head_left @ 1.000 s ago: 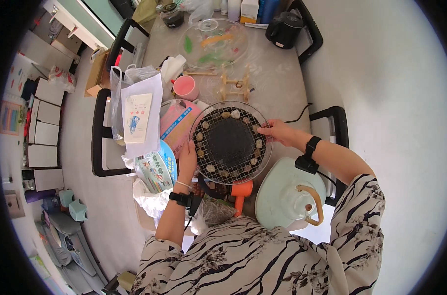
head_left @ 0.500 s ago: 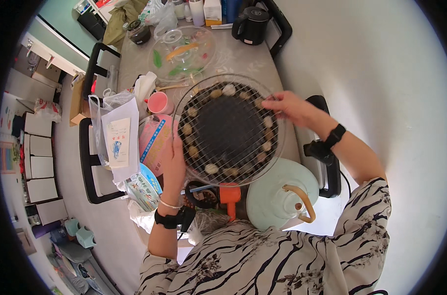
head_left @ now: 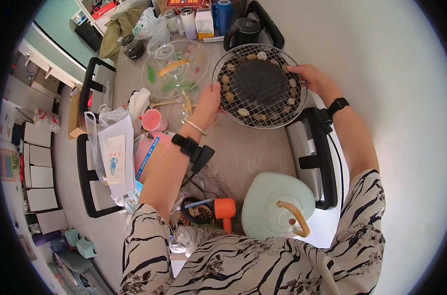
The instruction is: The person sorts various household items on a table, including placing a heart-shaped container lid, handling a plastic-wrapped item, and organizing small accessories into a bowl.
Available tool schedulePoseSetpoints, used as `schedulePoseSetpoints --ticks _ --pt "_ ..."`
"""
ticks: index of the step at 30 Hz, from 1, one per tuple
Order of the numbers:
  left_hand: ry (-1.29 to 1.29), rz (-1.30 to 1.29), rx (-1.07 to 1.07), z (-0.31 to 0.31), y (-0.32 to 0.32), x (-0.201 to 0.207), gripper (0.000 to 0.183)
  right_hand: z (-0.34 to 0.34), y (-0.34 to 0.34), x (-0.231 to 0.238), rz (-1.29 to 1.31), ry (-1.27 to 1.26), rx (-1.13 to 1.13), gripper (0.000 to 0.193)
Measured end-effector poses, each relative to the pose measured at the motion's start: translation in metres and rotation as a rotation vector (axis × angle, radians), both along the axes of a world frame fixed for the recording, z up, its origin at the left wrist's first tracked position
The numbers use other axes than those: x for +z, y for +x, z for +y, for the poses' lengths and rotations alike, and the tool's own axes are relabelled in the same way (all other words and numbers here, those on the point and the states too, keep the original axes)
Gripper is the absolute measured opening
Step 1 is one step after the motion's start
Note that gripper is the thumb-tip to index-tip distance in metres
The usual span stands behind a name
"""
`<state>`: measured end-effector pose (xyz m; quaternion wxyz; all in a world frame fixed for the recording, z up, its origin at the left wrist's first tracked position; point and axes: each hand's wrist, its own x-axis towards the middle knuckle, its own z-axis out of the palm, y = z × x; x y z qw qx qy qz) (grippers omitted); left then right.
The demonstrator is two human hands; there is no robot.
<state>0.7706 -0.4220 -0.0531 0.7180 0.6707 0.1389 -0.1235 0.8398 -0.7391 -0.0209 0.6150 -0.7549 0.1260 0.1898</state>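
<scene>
Between my two hands is a round grill tray (head_left: 261, 84) with a wire mesh top. Small pebbles ring its dark middle beneath the mesh. My left hand (head_left: 208, 105) grips the rim on the left; its fingers are partly hidden. On the right edge, my right hand (head_left: 316, 78) closes with the thumb on top. The tray is at the far right of the table, just in front of a black electric kettle (head_left: 245, 32). Left of it stands a clear glass lid or dish (head_left: 179, 73) with green leaf patterns and a tan handle across it.
A pale green lidded pot (head_left: 263, 206) with a curved tan handle stands near me. Beside it are an orange tool-like object (head_left: 224, 209) and plastic wrapping (head_left: 196, 237). A pink mug (head_left: 153, 120) and papers (head_left: 116, 157) lie left. Bottles (head_left: 188, 23) line the back; chairs flank the table (head_left: 228, 152).
Both hands have carried the grill tray away from me, up and to the right, toward the kettle. The table beneath its former place now shows.
</scene>
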Motion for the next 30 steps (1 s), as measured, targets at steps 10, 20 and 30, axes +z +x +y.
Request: schedulePoseSetpoints --ticks 10,20,30 --pt "0.428 -0.034 -0.371 0.037 0.085 -0.092 0.039 0.014 0.028 -0.079 0.104 -0.014 -0.145 0.027" --pt "0.486 -0.203 -0.541 0.057 0.096 -0.139 0.041 0.031 0.043 -0.093 0.084 -0.095 -0.107 0.042" --pt "1.358 -0.649 -1.042 0.01 0.075 -0.054 0.035 0.003 0.033 -0.112 -0.066 -0.332 -0.124 0.061"
